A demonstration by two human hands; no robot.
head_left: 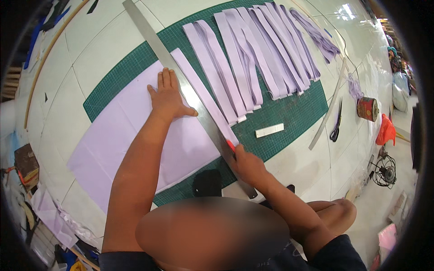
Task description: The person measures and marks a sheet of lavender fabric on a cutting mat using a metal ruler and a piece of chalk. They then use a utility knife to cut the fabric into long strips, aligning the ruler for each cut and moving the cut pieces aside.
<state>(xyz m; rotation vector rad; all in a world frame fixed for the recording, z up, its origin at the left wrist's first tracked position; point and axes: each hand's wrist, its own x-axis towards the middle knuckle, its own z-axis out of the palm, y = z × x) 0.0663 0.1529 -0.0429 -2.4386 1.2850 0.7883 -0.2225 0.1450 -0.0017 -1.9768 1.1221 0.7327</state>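
Note:
My left hand (168, 97) lies with fingers spread, pressing on a long steel ruler (204, 116) and the lilac fabric (106, 135) beside it. The ruler runs slantwise over the fabric from the far left toward me. In my right hand (248, 166) is a red utility knife (231, 145), held against the ruler's right edge near its close end; its blade is hidden. Along that edge lies a narrow lilac strip (197, 86). Beneath all this is a green cutting mat (294, 128).
Bundles of lilac strips (244, 54) cover the mat's far right part. A small white block (269, 130) sits nearer. To the right are a thin metal strip (326, 108), black scissors (336, 124), a round tin (367, 109) and a red plastic bag (385, 131) on the tiles.

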